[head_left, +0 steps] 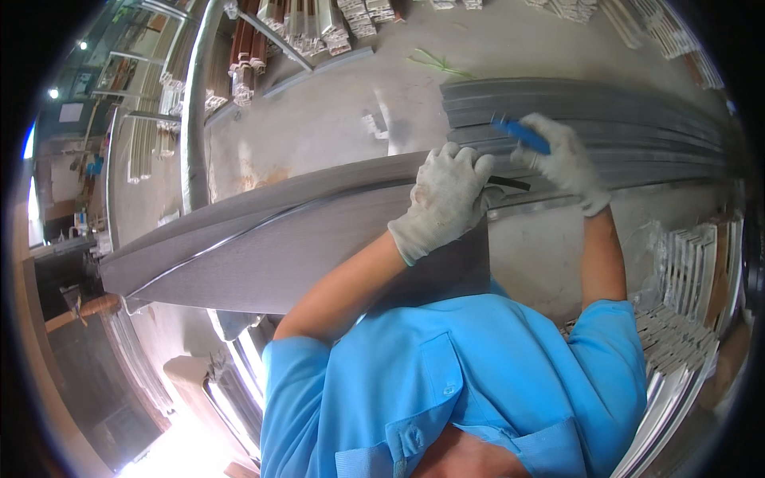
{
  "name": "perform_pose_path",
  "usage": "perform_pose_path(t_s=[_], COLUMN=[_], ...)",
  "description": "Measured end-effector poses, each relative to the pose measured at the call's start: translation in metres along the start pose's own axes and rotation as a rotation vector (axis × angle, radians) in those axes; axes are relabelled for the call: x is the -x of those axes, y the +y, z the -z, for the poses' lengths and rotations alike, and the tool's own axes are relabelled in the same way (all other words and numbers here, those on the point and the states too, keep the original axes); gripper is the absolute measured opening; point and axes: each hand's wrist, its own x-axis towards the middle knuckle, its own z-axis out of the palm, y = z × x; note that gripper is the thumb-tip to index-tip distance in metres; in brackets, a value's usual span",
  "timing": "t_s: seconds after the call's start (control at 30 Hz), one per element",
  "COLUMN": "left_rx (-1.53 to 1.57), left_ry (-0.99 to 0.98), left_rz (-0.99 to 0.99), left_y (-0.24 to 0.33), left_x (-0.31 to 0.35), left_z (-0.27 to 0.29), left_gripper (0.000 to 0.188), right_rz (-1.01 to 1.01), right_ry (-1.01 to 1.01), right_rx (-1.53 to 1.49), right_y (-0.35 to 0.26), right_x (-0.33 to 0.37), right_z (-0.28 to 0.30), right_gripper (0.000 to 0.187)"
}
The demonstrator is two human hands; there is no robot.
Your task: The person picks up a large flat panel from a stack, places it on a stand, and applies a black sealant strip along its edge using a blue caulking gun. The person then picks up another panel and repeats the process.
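My left hand point(448, 195), in a pale work glove, is closed at the right end of a long grey panel point(319, 243). From its fingers a short black strip point(510, 183) sticks out to the right. The panel lies across in front of me, with a thin, shiny line point(231, 237) along its length. My right hand point(564, 159), gloved too, is raised to the right of the left one. It grips a blue-handled tool point(529, 139) whose thin tip points to the upper left; blur hides its exact kind.
Several long grey profiles point(590, 119) lie side by side beyond my right hand. Bundled profiles point(303, 28) stand at the far left behind a metal post point(194, 119). Stacked pale profiles point(677, 342) are at my right. Green strips point(438, 62) lie on the concrete floor point(319, 119).
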Motion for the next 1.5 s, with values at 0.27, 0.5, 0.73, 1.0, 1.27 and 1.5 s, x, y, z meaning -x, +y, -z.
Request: perform_pose_path(t_s=[0.27, 0.5, 0.73, 1.0, 1.27, 1.5], left_rx=[-0.027, 0.156, 0.073, 0.029, 0.055, 0.077], left_ry=[0.108, 0.273, 0.111, -0.045, -0.193, -0.135], left_rz=[0.079, 0.574, 0.400, 0.404, 0.321, 0.231], left_y=[-0.064, -0.127, -0.142, -0.134, -0.137, -0.102], left_x=[0.082, 0.168, 0.130, 0.116, 0.109, 0.088], left_z=[0.080, 0.136, 0.147, 0.140, 0.150, 0.126], left_gripper=[0.047, 0.022, 0.015, 0.019, 0.016, 0.017], right_rz=[0.150, 0.058, -0.210, -0.160, -0.155, -0.147], right_ry=[-0.233, -0.299, -0.241, -0.234, -0.317, -0.368], right_rx=[0.036, 0.034, -0.118, -0.054, -0.101, -0.131], right_y=[-0.028, -0.018, -0.010, -0.002, 0.008, 0.016], right_x=[-0.020, -0.014, -0.010, -0.003, -0.006, -0.006], right_z=[-0.031, -0.021, -0.010, -0.003, 0.003, 0.005], right_gripper=[0.042, 0.038, 0.025, 0.031, 0.035, 0.036])
